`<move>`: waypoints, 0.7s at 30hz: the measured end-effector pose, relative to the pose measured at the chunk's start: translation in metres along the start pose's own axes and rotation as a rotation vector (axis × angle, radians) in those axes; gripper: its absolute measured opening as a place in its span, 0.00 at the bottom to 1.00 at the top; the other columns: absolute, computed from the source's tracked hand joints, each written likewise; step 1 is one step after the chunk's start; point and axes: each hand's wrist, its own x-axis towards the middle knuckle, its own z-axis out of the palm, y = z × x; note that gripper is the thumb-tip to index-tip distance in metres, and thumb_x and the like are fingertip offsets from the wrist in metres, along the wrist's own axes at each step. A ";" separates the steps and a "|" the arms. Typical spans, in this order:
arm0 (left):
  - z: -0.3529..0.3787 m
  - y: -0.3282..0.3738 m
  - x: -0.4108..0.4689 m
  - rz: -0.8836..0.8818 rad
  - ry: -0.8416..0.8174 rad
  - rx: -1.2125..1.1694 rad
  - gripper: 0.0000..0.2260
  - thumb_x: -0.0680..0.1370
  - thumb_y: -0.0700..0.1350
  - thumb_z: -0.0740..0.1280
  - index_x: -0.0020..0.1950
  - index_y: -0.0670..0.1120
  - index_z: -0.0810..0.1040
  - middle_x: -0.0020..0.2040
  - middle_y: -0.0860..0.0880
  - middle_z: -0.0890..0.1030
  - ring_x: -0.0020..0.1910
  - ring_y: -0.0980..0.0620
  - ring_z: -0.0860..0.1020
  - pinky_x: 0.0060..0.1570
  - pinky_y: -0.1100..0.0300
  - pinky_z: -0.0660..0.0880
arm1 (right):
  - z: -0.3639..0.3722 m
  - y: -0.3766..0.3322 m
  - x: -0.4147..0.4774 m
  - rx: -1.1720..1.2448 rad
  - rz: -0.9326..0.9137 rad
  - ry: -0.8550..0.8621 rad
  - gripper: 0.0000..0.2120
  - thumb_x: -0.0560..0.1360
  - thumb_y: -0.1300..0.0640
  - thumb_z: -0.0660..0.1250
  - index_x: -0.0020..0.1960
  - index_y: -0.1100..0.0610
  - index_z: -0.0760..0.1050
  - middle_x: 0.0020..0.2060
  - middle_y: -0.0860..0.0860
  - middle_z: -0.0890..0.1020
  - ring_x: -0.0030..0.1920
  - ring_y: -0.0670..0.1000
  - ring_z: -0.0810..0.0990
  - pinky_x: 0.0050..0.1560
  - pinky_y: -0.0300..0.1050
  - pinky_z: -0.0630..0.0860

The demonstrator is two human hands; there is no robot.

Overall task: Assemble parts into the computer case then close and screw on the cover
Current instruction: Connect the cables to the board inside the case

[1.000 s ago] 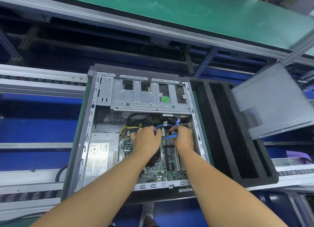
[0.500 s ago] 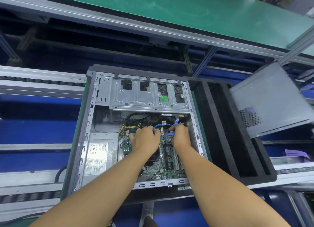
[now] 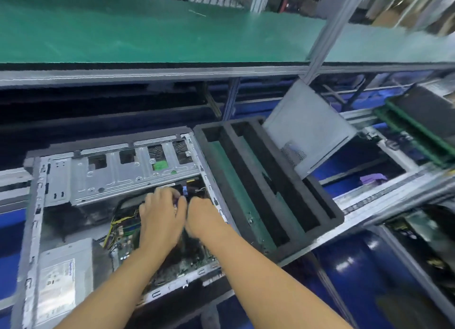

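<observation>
Lying on its side with its opening upward, the open grey metal computer case [image 3: 37, 205] sits at lower left. Both forearms reach into its far right corner, just below the silver perforated drive cage [image 3: 110, 181]. The left grip [image 3: 162, 213] and right grip [image 3: 204, 218] are side by side, almost touching, fingers curled downward. A short piece of blue cable [image 3: 185, 192] shows just beyond and between them. Motion blur prevents confirming whether either grip pinches it. The green motherboard [image 3: 128, 245] lies under the wrists, and the silver labelled power supply [image 3: 64, 274] is at the near left corner. The black foam tray with two long slots [image 3: 337, 218] lies directly right of the case. The flat grey metal cover panel [image 3: 307, 127] leans tilted beyond that tray, well apart from both grips.
</observation>
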 end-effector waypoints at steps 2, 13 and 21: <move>0.006 0.016 0.006 0.020 -0.032 -0.179 0.06 0.82 0.44 0.60 0.47 0.47 0.75 0.47 0.50 0.77 0.51 0.47 0.72 0.52 0.51 0.64 | -0.015 0.004 -0.007 0.109 -0.020 0.059 0.14 0.80 0.66 0.62 0.65 0.64 0.71 0.60 0.63 0.79 0.61 0.62 0.79 0.52 0.50 0.76; 0.052 0.105 0.034 0.116 -0.165 -0.426 0.13 0.79 0.37 0.61 0.46 0.56 0.76 0.48 0.57 0.81 0.49 0.60 0.77 0.48 0.64 0.70 | -0.066 0.095 -0.002 0.607 -0.069 0.163 0.14 0.79 0.60 0.59 0.61 0.55 0.78 0.56 0.58 0.83 0.53 0.61 0.80 0.51 0.51 0.79; 0.119 0.154 0.047 0.151 -0.438 -0.063 0.10 0.78 0.43 0.62 0.52 0.59 0.76 0.53 0.58 0.76 0.46 0.62 0.75 0.47 0.60 0.70 | -0.067 0.195 0.043 0.679 0.165 0.155 0.12 0.79 0.62 0.59 0.56 0.54 0.80 0.50 0.52 0.81 0.47 0.55 0.78 0.38 0.44 0.72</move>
